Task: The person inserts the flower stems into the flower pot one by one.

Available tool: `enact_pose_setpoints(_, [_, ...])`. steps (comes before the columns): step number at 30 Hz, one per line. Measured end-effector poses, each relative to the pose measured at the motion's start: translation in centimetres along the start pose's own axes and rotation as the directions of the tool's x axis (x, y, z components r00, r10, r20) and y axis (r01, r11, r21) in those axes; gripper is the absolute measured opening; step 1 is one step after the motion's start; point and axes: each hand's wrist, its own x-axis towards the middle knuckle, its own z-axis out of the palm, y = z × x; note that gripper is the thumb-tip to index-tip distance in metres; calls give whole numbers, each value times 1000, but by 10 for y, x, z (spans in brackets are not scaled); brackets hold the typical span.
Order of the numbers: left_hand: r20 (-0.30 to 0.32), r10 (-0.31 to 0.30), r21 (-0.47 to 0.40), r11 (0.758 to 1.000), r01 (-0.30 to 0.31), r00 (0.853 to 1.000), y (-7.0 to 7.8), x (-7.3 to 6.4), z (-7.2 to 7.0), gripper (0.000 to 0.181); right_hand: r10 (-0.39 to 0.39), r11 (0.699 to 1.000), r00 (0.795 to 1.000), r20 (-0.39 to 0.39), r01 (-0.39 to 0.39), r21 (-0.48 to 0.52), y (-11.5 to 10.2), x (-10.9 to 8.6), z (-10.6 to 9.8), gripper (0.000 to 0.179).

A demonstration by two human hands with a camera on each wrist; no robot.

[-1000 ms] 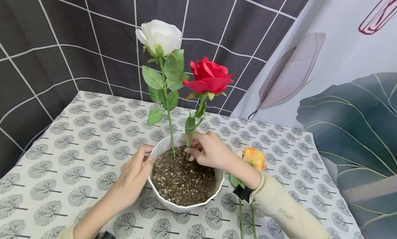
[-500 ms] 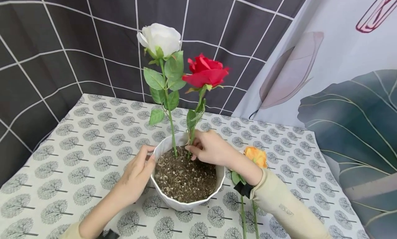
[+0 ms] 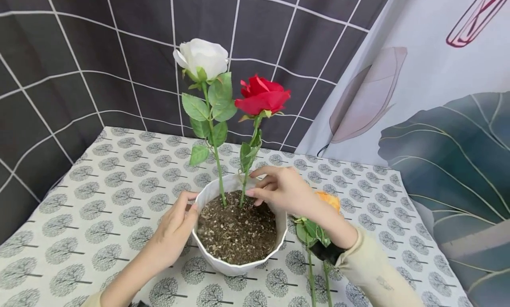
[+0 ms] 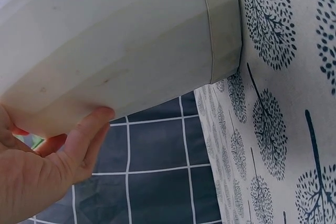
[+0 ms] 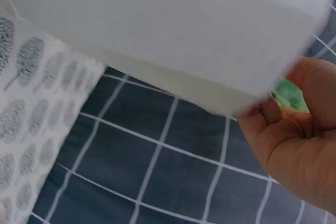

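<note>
A white faceted flower pot [image 3: 235, 268] filled with brown soil [image 3: 235, 234] stands on the table. In it a white rose [image 3: 202, 59] and a shorter red rose [image 3: 264, 95] stand upright on green stems. My left hand [image 3: 172, 231] grips the pot's left rim, thumb at the edge and fingers along the outer wall, as the left wrist view also shows. My right hand [image 3: 287, 191] hovers over the back right rim, fingers loosely bent and parted, thumb tip just right of the red rose's stem. Nothing shows pinched between its fingers.
An orange rose [image 3: 329, 201] lies on the table right of the pot, partly hidden under the right forearm, with two green stems [image 3: 311, 276] running toward the front. A tree-print cloth [image 3: 131, 214] covers the table. A dark grid curtain [image 3: 131, 55] hangs behind.
My right hand has let go of the red rose's stem and moved slightly right, its fingers loosening. The red rose leans less to the right. My left hand stays at the pot's rim.
</note>
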Motion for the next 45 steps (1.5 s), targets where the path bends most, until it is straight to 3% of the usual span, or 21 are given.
enact_pose_setpoints(3, [0, 8, 6, 1000, -8, 1000, 1, -1, 0, 22, 13, 1000, 1000, -26, -13, 18, -4, -12, -13, 41])
enact_pose_setpoints(11, [-2, 24, 28, 999, -24, 1000, 3, -1, 0, 23, 23, 998, 994, -109, -30, -62, 1, -50, -35, 35])
enact_pose_setpoints(27, [-15, 35, 52, 998, -34, 999, 2, -2, -3, 24, 155, 969, 967, -205, -188, -158, 36, -128, -43, 30])
enact_pose_setpoints(31, [-14, 48, 51, 998, -47, 999, 2, -1, -2, 24, 198, 956, 962, -190, -233, -180, 55, -148, -34, 29])
enact_pose_setpoints(38, [-18, 50, 47, 998, -49, 999, 4, -2, -2, 24, 349, 930, 930, -116, -358, -75, 81, -167, -15, 37])
enact_pose_setpoints(45, [-21, 53, 48, 997, -52, 998, 3, -2, -1, 23, 413, 911, 911, -7, -412, 9, 95, -180, 6, 41])
